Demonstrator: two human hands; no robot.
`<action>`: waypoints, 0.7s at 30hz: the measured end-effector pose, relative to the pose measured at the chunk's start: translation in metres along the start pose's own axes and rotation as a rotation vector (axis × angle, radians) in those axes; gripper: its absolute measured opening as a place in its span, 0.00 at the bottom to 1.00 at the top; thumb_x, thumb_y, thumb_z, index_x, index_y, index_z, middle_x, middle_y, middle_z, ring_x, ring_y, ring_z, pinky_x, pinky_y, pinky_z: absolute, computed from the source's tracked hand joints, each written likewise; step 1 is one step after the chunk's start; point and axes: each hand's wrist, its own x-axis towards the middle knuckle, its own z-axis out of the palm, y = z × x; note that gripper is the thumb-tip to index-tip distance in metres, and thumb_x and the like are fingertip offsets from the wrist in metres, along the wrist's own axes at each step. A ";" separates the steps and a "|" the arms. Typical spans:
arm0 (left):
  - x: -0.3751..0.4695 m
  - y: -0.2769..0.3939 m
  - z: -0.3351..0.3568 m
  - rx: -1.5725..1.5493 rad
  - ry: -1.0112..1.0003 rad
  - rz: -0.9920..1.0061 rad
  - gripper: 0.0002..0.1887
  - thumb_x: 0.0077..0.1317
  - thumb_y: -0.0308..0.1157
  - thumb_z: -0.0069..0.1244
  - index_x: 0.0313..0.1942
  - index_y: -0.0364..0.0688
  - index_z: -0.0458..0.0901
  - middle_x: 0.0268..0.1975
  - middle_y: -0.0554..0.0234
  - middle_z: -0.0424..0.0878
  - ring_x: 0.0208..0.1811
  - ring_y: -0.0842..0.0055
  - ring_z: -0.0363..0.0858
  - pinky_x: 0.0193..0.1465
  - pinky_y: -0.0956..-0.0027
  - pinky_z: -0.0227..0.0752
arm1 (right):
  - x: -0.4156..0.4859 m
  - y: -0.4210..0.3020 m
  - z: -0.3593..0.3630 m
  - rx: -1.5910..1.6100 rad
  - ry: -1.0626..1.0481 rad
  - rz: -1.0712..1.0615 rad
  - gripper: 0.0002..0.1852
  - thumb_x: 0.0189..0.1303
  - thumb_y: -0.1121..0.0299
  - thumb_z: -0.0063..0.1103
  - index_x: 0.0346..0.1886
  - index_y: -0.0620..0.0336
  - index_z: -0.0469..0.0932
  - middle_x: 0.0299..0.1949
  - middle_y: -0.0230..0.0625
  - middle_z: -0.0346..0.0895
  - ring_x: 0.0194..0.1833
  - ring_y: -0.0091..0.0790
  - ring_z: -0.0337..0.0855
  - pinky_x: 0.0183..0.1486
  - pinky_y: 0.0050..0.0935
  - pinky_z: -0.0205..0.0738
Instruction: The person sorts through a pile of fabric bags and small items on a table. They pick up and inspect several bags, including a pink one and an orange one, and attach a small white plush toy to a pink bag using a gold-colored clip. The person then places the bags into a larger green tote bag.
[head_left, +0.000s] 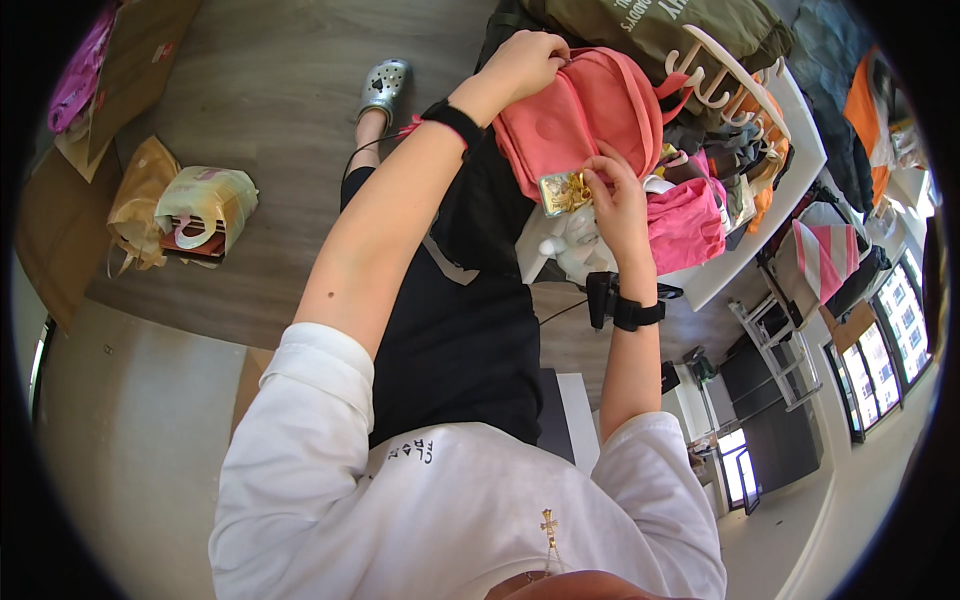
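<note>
A coral-pink backpack (540, 135) lies before me, its handle loop pointing to the right. The fingers of my left hand (521, 64) are bent and pinched at the backpack's far edge, close to the zip seam; what exactly lies between the fingertips is hidden. Near the backpack's lower end, my right hand (619, 187) pinches a gold-coloured charm (577, 191) with thumb and finger. Beside the charm is a small rectangular tag (556, 196) with a picture on it. Below that hand a white plush toy (579, 240) lies on the white tabletop (531, 238).
Bright pink cloth (686, 229) and other garments lie right of the backpack. A cream rack with hooks (739, 82) leans over them, near an olive bag (660, 26). Black fabric (480, 217) lies beside the backpack. Filled carrier bags (206, 206) stand on the floor at left.
</note>
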 end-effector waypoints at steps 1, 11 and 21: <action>-0.002 0.005 -0.002 0.017 0.032 0.019 0.09 0.62 0.30 0.53 0.40 0.36 0.84 0.37 0.52 0.86 0.41 0.60 0.84 0.47 0.64 0.76 | 0.003 -0.006 -0.001 0.001 0.028 0.041 0.07 0.63 0.76 0.58 0.41 0.69 0.78 0.55 0.47 0.78 0.40 0.32 0.83 0.44 0.25 0.75; -0.055 0.061 -0.031 -0.378 0.107 -0.130 0.08 0.67 0.28 0.52 0.42 0.34 0.82 0.37 0.59 0.86 0.37 0.75 0.83 0.45 0.72 0.74 | 0.084 -0.074 -0.024 -0.373 -0.001 -0.474 0.05 0.61 0.73 0.56 0.37 0.64 0.77 0.32 0.45 0.80 0.36 0.49 0.82 0.38 0.40 0.75; -0.043 0.034 -0.017 -0.385 0.179 -0.201 0.09 0.63 0.32 0.55 0.38 0.34 0.85 0.34 0.52 0.87 0.37 0.66 0.86 0.44 0.67 0.76 | 0.116 -0.053 -0.017 -0.624 -0.168 -0.586 0.05 0.63 0.75 0.54 0.40 0.64 0.74 0.34 0.43 0.81 0.36 0.48 0.83 0.37 0.41 0.76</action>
